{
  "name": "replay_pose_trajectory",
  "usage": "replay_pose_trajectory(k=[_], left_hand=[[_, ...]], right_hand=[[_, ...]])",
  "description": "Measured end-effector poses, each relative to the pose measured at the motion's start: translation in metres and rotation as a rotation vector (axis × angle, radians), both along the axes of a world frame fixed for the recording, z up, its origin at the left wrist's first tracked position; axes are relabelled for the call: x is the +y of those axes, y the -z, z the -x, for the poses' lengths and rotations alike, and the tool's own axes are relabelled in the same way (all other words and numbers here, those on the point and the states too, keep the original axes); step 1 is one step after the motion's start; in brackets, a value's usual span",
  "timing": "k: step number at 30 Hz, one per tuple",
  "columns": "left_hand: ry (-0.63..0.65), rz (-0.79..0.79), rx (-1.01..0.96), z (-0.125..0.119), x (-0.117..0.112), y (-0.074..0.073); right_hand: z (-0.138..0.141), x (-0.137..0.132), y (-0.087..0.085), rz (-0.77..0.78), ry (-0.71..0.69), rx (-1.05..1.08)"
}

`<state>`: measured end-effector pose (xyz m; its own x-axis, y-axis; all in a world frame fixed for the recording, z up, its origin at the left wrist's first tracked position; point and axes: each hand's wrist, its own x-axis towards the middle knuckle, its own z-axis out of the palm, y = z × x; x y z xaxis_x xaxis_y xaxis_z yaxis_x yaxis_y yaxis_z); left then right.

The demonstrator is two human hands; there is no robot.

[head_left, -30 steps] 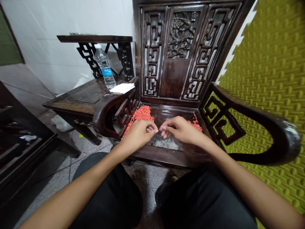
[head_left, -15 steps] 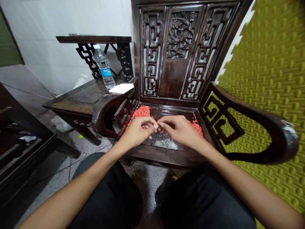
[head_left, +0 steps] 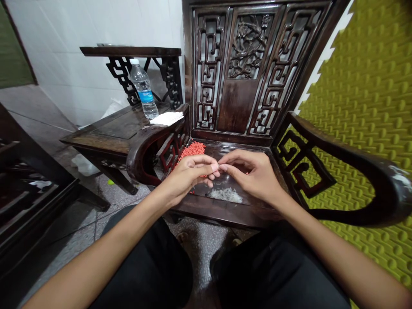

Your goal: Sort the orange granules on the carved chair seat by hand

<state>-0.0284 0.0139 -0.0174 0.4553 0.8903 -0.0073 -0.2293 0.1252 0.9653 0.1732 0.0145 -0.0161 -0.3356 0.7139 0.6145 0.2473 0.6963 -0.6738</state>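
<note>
My left hand and my right hand meet fingertip to fingertip just above the seat of a dark carved wooden chair. Both hands are pinched, thumb against fingers. What the fingers hold is too small to make out. A heap of small red grains lies on the seat at the back left, behind my left hand. A smaller patch of white grains lies on the seat below my fingertips.
A dark wooden side table stands left of the chair, bearing a plastic water bottle and a folded white paper. Yellow-green textured padding covers the wall on the right. My black-trousered knees are in front.
Both hands have lifted a little off the seat and closed together, fingertips now touching. The red grains at the seat's right are now hidden behind my right hand.
</note>
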Motion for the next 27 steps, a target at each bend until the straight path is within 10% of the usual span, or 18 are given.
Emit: replay_pose_trajectory(k=[16, 27], left_hand=[[0.018, 0.030, -0.006, -0.002, -0.002, -0.001], [-0.045, 0.086, -0.150, -0.003, -0.004, 0.000]], right_hand=[[0.003, -0.005, 0.005, -0.242, 0.112, -0.090], [0.006, -0.013, -0.003, -0.019, 0.119, 0.190]])
